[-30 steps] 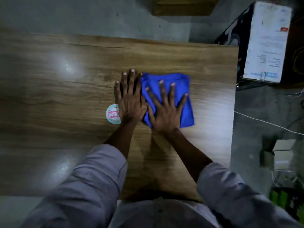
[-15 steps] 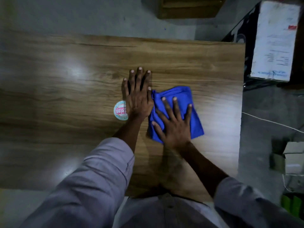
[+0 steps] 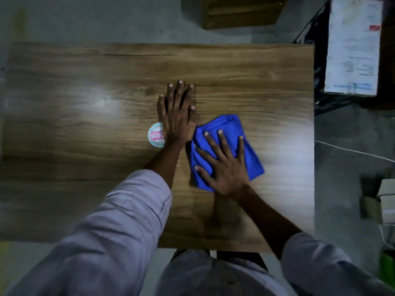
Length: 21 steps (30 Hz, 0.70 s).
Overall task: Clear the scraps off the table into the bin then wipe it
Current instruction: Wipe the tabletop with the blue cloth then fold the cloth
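– So, where is the blue cloth (image 3: 250,165) now?
– It lies on the tabletop (image 3: 85,146), a little right of the middle and nearer to the right edge than to the left one. The right hand (image 3: 226,169) presses it flat. Its fingers (image 3: 222,144) are straight and spread, so they do not grip the cloth.
– And what changed in the last second?
– The cloth came toward the near edge and turned a little. Before, its far side was level with the fingertips of the left hand (image 3: 177,116). Now it is beside the heel of that hand and touches it.
– Did the left hand move?
– No. It stayed flat on the wood, with the fingers straight and together, holding nothing. Its edge covers part of a round sticker (image 3: 155,135).
– What does this mean for the task?
– I think the wiping is in progress and one pulling stroke is made. I see no scraps on the tabletop, so the first part looks done. No bin is in view. How much of the tabletop is already wiped, I cannot tell.
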{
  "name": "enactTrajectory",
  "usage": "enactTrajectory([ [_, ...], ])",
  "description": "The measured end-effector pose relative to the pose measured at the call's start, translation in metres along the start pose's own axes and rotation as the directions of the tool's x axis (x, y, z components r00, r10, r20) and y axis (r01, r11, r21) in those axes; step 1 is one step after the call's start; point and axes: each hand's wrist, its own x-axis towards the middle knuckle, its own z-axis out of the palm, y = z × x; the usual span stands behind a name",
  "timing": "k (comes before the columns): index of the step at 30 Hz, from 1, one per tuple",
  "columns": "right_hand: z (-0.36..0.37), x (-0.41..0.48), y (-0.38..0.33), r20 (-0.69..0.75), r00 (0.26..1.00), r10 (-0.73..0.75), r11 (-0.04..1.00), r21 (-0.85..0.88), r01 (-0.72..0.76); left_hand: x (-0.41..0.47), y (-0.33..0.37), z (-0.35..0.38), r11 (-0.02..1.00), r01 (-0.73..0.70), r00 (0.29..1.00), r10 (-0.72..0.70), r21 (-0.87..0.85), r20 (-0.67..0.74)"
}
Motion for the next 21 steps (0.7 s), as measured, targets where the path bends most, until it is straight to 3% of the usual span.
enactTrajectory([
  [2,-0.006,-0.005,0.041,-0.033,0.999,-0.02,0.999,-0.029,0.019,-0.003,-0.003,0.0,0.999,-0.04,0.999,0.04,-0.025,-0.008],
  [4,-0.012,-0.002,0.08,-0.051,0.961,0.273,0.961,-0.036,-0.275,-0.01,-0.001,0.0,0.997,-0.069,0.998,0.068,-0.028,-0.015],
  [6,-0.019,0.008,0.095,-0.075,0.779,0.623,0.782,0.028,-0.623,-0.025,0.003,-0.001,0.996,-0.089,0.996,0.089,-0.026,-0.022],
  [8,-0.019,0.019,0.082,-0.087,0.63,0.772,0.636,0.094,-0.766,-0.049,0.008,-0.003,0.995,-0.098,0.995,0.098,-0.007,-0.014],
  [9,-0.017,0.023,0.07,-0.084,0.615,0.784,0.62,0.112,-0.776,-0.063,0.01,-0.004,0.996,-0.094,0.996,0.094,0.007,0.006],
  [11,-0.012,0.023,0.041,-0.08,0.72,0.689,0.724,0.07,-0.686,-0.089,0.013,-0.008,0.997,-0.065,0.997,0.063,0.035,0.051],
  [13,-0.002,0.006,0.017,-0.062,0.911,0.408,0.913,-0.003,-0.409,-0.111,0.016,-0.013,0.998,-0.021,0.996,0.015,0.062,0.089],
  [14,0.001,-0.003,0.013,-0.058,0.97,0.238,0.971,-0.025,-0.24,-0.122,0.018,-0.015,0.997,-0.003,0.995,-0.005,0.077,0.103],
  [17,-0.009,-0.012,0.042,-0.041,0.991,-0.125,0.991,-0.06,0.123,-0.147,0.014,-0.022,0.997,-0.01,0.993,0.0,0.082,0.115],
  [19,-0.016,-0.01,0.072,-0.042,0.996,-0.074,0.995,-0.075,0.071,-0.154,0.011,-0.025,0.997,-0.032,0.993,0.023,0.075,0.118],
  [20,-0.019,-0.009,0.082,-0.06,0.994,0.088,0.995,-0.051,-0.091,-0.155,0.01,-0.025,0.996,-0.034,0.993,0.025,0.076,0.117],
  [21,-0.02,-0.009,0.084,-0.074,0.947,0.313,0.949,-0.016,-0.315,-0.154,0.01,-0.026,0.996,-0.029,0.993,0.019,0.08,0.12],
])
